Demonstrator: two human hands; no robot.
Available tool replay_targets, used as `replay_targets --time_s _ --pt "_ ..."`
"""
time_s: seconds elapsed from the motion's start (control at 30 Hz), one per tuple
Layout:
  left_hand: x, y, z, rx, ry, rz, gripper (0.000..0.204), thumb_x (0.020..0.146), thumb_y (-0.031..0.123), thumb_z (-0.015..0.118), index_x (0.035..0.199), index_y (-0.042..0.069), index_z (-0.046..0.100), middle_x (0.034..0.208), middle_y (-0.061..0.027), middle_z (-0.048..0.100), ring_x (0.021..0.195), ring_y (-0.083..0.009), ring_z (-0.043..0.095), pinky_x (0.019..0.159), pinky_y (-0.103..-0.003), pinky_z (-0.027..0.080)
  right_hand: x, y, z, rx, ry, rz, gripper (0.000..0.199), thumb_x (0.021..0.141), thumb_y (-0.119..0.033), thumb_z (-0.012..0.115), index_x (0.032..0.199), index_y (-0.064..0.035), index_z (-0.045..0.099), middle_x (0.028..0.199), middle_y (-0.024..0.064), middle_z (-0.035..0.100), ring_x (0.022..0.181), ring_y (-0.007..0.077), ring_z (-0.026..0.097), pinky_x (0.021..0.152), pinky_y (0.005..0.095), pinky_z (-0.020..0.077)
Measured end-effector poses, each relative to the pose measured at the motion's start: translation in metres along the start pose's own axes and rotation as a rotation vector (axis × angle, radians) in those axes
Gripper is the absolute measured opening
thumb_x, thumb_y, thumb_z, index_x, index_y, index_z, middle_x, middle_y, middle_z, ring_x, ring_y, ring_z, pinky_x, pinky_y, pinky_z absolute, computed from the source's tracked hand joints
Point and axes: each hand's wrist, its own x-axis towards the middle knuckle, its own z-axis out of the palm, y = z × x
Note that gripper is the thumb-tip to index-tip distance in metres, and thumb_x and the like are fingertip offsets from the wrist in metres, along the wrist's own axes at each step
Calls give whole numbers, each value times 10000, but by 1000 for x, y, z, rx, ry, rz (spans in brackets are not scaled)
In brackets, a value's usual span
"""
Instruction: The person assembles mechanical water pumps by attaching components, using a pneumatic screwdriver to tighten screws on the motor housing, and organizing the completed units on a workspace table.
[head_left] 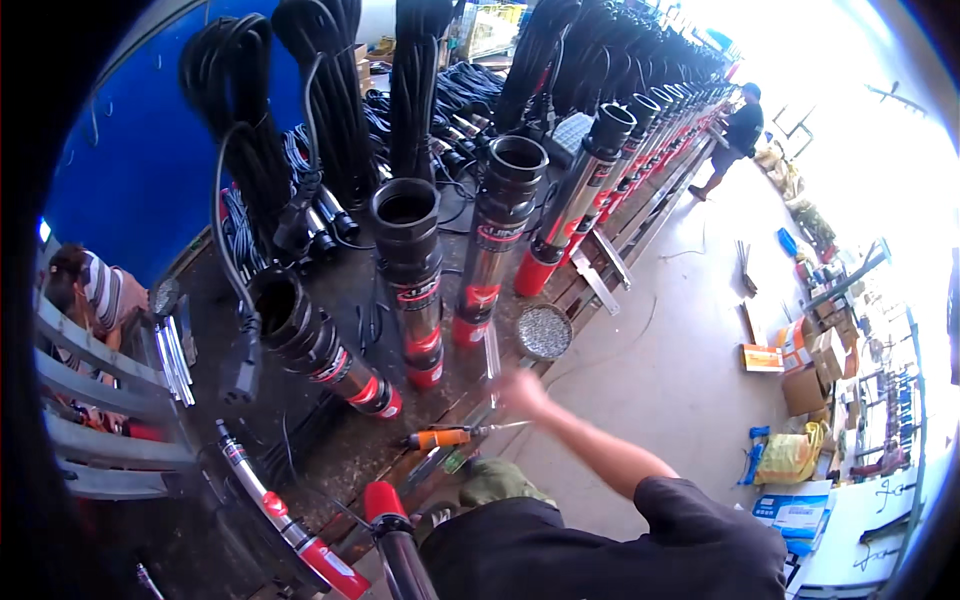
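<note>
My right hand (522, 392) reaches from the lower right over the workbench edge. It is motion-blurred, fingers apart, and nothing shows in it. It hovers just below a round metal bowl of small parts (545, 331) and above an orange-handled screwdriver (440, 437) lying on the bench. My left hand (488, 484) looks to be in an olive-green glove, low by the bench edge next to a red-ended pump (390, 530); its grip is hidden. Tall steel pumps with black tops and red bases (415, 280) (495, 235) stand in a row; one (310, 345) leans left.
Coils of black cable (240, 120) hang behind the pumps against a blue wall. A person in a striped top (95, 290) sits at the left. Another person (738, 130) stands at the far end of the bench. Cardboard boxes (810, 380) and a yellow bag (790, 455) lie on the floor at the right.
</note>
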Motion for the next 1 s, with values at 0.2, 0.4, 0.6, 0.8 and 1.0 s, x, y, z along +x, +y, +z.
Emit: replay_targets --time_s 0.2,0.4,0.6,0.8,1.0 --pt "-134 -144 0 -108 861 -824 249 911 162 661 1113 25 611 880 -62 618 699 -157 585 673 -279 506 58 190 -198 -284 641 809 348 879 -313 638 1138 -93 715 1176 171 696 1102 335 676 946 461 544" --pt "-117 -176 -12 173 762 -1138 194 973 113 607 1067 -34 692 971 -21 665 857 -63 590 732 -201 489 65 214 -226 -680 564 745 576 850 -409 747 1290 -67 606 1363 166 571 1236 357 551 1054 447 468" --pt "-103 -176 -23 -46 670 -1235 217 967 107 609 1085 -49 702 876 26 668 819 -69 606 717 -188 474 74 215 -234 -754 490 676 392 818 -383 792 1059 -77 746 1176 121 691 1202 313 588 950 447 532" --pt "-107 -204 -21 328 620 -988 196 970 94 580 881 -40 693 822 -52 683 786 -105 616 740 -268 485 63 201 -249 -698 552 443 337 744 -343 834 868 -37 764 938 190 729 910 371 704 822 461 564" --pt "-140 -216 -19 264 743 -980 246 987 129 558 828 -25 665 803 -65 677 754 -136 620 711 -302 488 -14 146 -161 -203 932 53 219 794 -211 771 902 -23 741 758 128 715 666 231 689 642 369 549"
